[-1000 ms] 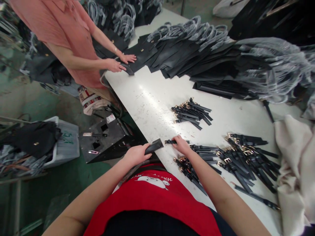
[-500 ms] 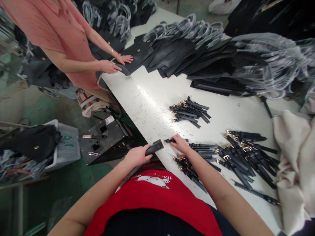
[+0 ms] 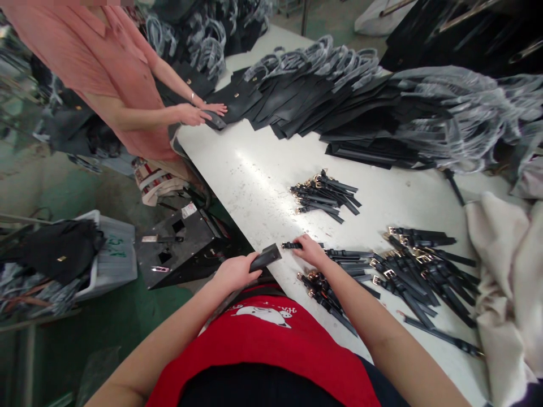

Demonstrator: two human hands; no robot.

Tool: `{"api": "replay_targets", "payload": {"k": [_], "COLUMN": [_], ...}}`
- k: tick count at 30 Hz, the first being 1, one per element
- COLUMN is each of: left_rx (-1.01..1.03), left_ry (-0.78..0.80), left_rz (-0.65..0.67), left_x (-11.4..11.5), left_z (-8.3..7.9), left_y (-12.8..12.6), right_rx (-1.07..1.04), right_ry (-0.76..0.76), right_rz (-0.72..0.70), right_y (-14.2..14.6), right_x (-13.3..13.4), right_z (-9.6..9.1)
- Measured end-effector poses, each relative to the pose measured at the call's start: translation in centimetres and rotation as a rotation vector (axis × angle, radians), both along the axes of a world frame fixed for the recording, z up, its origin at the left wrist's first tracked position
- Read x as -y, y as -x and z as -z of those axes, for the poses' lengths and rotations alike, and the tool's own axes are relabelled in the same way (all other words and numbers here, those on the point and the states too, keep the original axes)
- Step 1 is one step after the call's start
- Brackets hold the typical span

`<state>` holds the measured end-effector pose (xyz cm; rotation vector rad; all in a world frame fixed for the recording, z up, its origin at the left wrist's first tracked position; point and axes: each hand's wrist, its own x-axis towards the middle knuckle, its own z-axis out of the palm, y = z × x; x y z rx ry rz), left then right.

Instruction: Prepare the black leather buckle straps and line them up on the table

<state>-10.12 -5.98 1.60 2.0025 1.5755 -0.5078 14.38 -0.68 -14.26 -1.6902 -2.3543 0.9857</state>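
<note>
My left hand [image 3: 236, 272] is closed around a dark hand-held tool [image 3: 268, 256] with a broad, flat end. Its exact kind I cannot make out. The tool's end points right, at the table's near edge, close to a small black buckle strap [image 3: 290, 245]. On that strap my right hand [image 3: 309, 251] is closed, fingers pressing it near the tabletop; part of the strap is covered by the hand. Beside and under my right forearm lie more black straps with gold buckles [image 3: 350, 260]. Another strap pile [image 3: 324, 195] lies farther up the white table [image 3: 254, 175].
Black sheets with plastic-wrapped handles [image 3: 297, 96] line the far side. A co-worker in a pink shirt [image 3: 106, 73] stands at the left, hands on the black pieces. Beige cloth [image 3: 503, 282] lies at right. A grey crate [image 3: 114, 249] stands lower left.
My two hands keep nearly the same places, with the tool and the strap still held. The co-worker's hands and dark tool have shifted slightly. The view has tilted a little.
</note>
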Motion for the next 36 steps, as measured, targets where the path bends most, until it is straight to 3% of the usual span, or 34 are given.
{"api": "replay_targets", "payload": {"k": [9,24,36], "left_rx": [-0.003,0.000,-0.005], "left_ry": [-0.018,-0.019,-0.012], "left_rz": [0.006,0.010,-0.004], "left_x": [0.2,0.6,0.6], "left_z": [0.2,1.2,0.8], "left_y": [0.4,0.8,0.7], "right_rx": [0.025,0.105,0.090], "right_ry": [-0.012,-0.026,-0.034], "right_rz": [0.008,0.067,-0.021], "right_y": [0.1,0.9,1.6], "right_x": [0.1,0.6,0.1], "right_z": [0.3,-1.0,-1.9]}}
